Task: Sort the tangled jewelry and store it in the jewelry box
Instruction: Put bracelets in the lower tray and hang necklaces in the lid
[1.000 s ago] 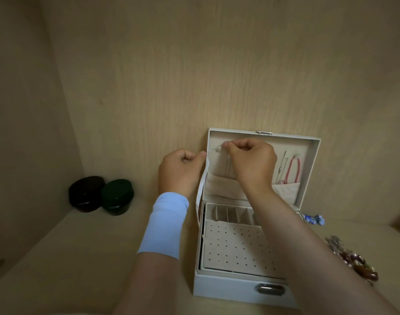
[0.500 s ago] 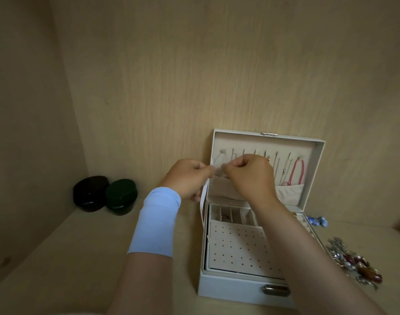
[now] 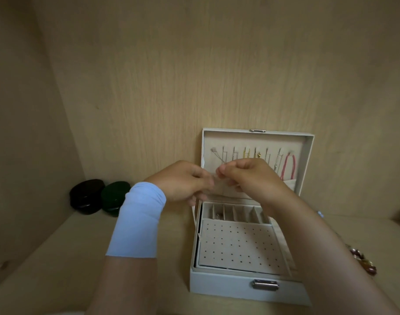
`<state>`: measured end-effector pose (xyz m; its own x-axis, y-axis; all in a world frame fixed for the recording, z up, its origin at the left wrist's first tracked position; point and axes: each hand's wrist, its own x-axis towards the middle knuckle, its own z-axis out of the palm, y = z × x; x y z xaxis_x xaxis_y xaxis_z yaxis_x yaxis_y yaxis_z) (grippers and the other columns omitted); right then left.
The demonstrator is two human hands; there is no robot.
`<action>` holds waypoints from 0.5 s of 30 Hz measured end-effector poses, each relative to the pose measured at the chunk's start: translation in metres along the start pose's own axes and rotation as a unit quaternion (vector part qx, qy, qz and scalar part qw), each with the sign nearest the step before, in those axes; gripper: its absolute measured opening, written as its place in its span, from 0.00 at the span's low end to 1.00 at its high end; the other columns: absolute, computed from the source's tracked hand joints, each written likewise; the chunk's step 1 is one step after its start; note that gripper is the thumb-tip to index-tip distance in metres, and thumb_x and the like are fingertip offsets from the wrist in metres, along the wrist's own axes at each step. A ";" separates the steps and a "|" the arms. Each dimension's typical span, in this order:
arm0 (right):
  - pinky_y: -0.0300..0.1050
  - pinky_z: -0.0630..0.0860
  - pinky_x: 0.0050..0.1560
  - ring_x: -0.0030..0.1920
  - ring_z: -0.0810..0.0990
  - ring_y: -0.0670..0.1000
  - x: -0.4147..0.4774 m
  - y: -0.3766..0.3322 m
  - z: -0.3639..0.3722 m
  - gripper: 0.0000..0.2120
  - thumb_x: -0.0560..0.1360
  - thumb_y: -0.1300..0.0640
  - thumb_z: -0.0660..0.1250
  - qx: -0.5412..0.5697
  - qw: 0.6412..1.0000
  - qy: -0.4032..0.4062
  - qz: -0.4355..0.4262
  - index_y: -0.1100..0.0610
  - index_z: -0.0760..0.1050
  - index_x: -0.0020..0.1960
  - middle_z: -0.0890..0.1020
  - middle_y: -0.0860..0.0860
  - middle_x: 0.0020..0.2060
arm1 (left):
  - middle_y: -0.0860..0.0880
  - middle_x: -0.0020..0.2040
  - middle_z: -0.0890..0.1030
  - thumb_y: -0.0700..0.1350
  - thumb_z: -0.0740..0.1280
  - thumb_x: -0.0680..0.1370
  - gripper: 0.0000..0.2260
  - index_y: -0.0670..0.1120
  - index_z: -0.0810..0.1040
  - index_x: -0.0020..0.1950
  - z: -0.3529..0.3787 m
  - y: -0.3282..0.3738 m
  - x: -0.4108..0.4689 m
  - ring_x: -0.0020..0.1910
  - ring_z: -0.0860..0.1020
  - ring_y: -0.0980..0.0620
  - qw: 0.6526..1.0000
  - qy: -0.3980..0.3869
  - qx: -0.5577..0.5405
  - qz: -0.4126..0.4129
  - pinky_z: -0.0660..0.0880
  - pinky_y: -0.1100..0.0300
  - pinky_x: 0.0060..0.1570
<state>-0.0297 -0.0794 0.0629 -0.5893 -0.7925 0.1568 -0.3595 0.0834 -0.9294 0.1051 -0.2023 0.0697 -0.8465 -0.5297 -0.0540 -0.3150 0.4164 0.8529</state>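
While the two small dark cases (image 3: 101, 196) sit unmoved on the shelf at about nine o'clock from the jewelry box (image 3: 244, 286), the hands have dropped from where they worked a second ago. Then they were up at the hook row at the box's twelve o'clock; now both hover lower, in front of the fabric pocket (image 3: 290, 185) of the upright lid (image 3: 258, 139). The left hand (image 3: 183, 180), with a pale blue sleeve (image 3: 137, 220) on its wrist, has its fingers curled and their tips drawn together toward three o'clock, nearly meeting the other hand. Motion blur hides whether it actually pinches anything. Just past it, a thin chain (image 3: 219, 157) now hangs from the leftmost hook, which the hands covered before. It slants down toward five o'clock into the fingertips of the right hand (image 3: 249, 178), which are pressed together on its lower end. To the right, the gold chain (image 3: 246, 153) and the pink cord (image 3: 290, 164) hang on their own hooks, the cord's lower end slipping behind the pocket. Below the hands, the perforated tray (image 3: 235, 244) lies flat in the open box. I judge that this chain is hooked and only its loose tail is left to tuck into the pocket, so this piece is nearly stored. The tangled pile (image 3: 363, 262) at the box's four o'clock, half hidden by the right forearm, suggests more sorting is left.
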 end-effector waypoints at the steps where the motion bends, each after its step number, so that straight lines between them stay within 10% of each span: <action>1: 0.40 0.75 0.47 0.44 0.82 0.43 0.000 -0.001 -0.002 0.07 0.77 0.51 0.71 -0.011 1.000 0.000 -0.012 0.53 0.86 0.45 0.87 0.48 0.42 | 0.46 0.46 0.86 0.45 0.67 0.80 0.09 0.47 0.81 0.59 0.004 0.001 0.002 0.42 0.84 0.54 1.000 0.013 -0.002 0.012 0.78 0.61 0.38; 6: 0.47 0.80 0.53 0.43 0.85 0.47 0.003 -0.001 -0.006 0.08 0.78 0.55 0.70 -0.027 0.997 0.029 -0.062 0.56 0.85 0.42 0.86 0.51 0.38 | 0.52 0.47 0.86 0.44 0.66 0.81 0.07 0.46 0.81 0.57 0.029 0.010 0.008 0.36 0.81 0.54 0.998 -0.022 -0.031 0.050 0.71 0.64 0.30; 10: 0.35 0.72 0.40 0.28 0.76 0.34 0.005 0.001 -0.015 0.08 0.78 0.55 0.71 -0.029 0.996 0.048 -0.065 0.58 0.85 0.45 0.84 0.44 0.32 | 0.50 0.42 0.86 0.43 0.66 0.81 0.06 0.43 0.81 0.53 0.020 0.005 0.006 0.31 0.78 0.56 0.999 0.028 -0.034 0.025 0.70 0.65 0.29; 15: 0.33 0.69 0.28 0.26 0.73 0.40 0.000 0.006 -0.013 0.08 0.78 0.53 0.69 -0.098 0.989 -0.112 -0.002 0.57 0.84 0.47 0.77 0.42 0.25 | 0.51 0.43 0.86 0.44 0.67 0.80 0.06 0.46 0.83 0.49 0.014 0.008 0.003 0.32 0.79 0.56 0.992 0.095 -0.043 0.072 0.70 0.66 0.28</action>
<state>-0.0415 -0.0711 0.0620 -0.4207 -0.9051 0.0622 -0.5084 0.1784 -0.8424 0.0943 -0.1903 0.0693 -0.7810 -0.6027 0.1635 -0.1520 0.4374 0.8863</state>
